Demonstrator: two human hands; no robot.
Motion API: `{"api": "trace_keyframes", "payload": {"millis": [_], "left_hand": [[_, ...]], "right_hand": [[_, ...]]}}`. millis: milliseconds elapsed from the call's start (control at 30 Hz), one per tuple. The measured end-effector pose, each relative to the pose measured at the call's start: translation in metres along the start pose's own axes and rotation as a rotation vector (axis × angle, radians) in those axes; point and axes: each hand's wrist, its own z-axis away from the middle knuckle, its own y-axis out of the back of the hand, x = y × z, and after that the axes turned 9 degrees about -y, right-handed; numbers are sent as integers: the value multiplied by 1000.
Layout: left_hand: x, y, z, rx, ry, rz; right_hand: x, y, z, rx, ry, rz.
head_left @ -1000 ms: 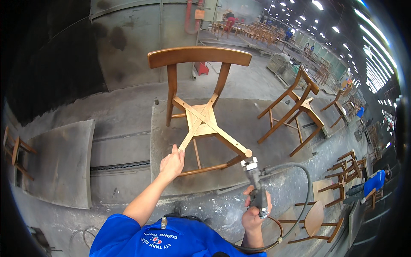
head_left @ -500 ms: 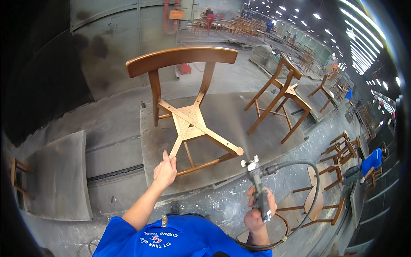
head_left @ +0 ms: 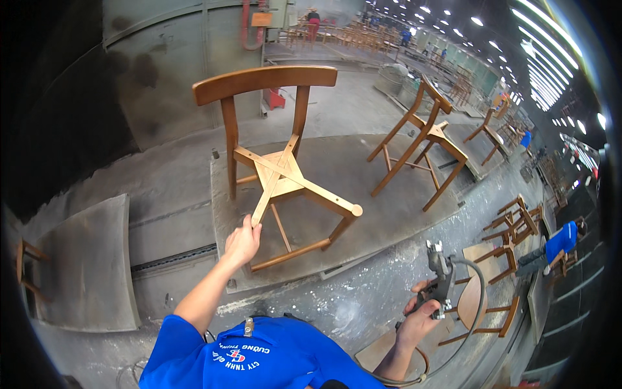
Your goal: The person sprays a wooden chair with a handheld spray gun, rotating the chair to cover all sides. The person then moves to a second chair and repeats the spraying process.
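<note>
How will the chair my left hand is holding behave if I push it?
The chair would probably move as one stiff piece, its wooden legs being joined by rails. It may slide or turn on the platform, as nothing visible fastens it.

White lettering (head_left: 259,351) around a small, partly red emblem (head_left: 238,356) on the person's blue shirt (head_left: 304,350)

Left of centre stands a brown wooden chair (head_left: 278,170), gripped at one corner by the left hand (head_left: 242,242) — at lower right, the right hand (head_left: 414,321) holds a spray gun (head_left: 442,284) with a hose (head_left: 482,299).
</note>
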Motion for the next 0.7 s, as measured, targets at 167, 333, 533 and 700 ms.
{"api": "trace_keyframes", "payload": {"millis": [167,333,533,700], "left_hand": [[-23,25,-58,-33,71,63],[-44,48,-128,-6,67,90],[-52,82,-178,-124,171,184],[-68,83,-195,-162,153,134]], "right_hand": [[15,15,-9,10,-120,1],[23,15,-9,-31,-208,33],[7,1,-8,-120,-243,-103],[-10,8,-5,-185,-280,-187]]}}
